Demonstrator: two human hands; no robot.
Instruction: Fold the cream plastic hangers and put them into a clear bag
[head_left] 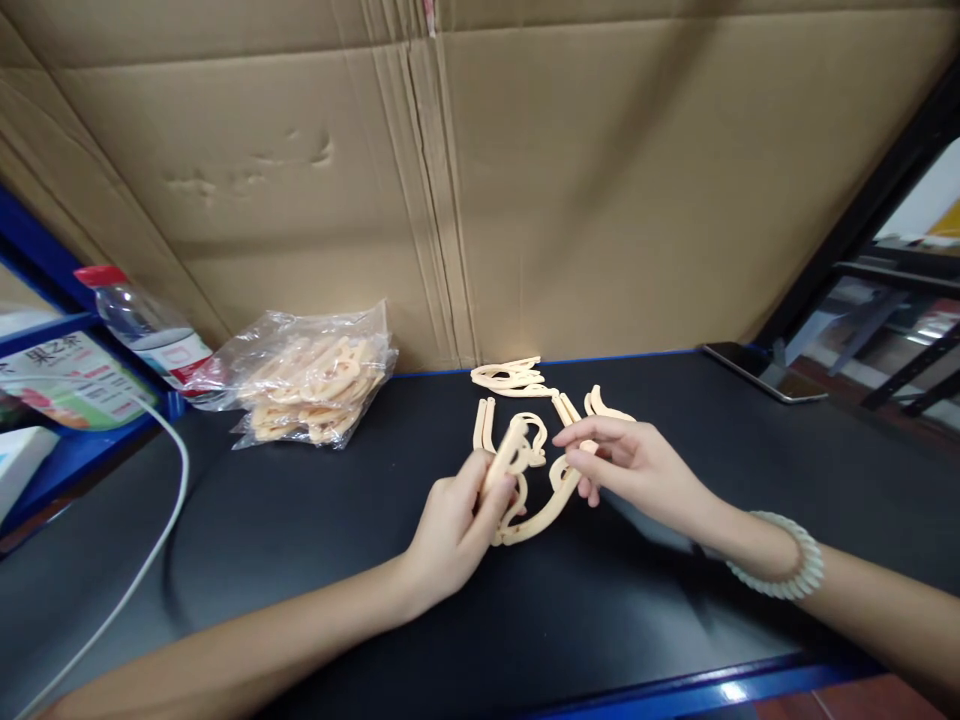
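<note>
On my feed, the left hand [454, 515] is clamped on a pale, wood-coloured piece [501, 466], straight along one edge and scalloped opposite, above the black tabletop [315, 500]; its long axis slants away and rightward. The right hand [637, 468] curls at a curved strip [547, 518]; I cannot tell whether it grips.

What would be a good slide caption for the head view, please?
Left hand holding a pale piece, right hand at a curved piece, bagged pieces on a black table.
</note>
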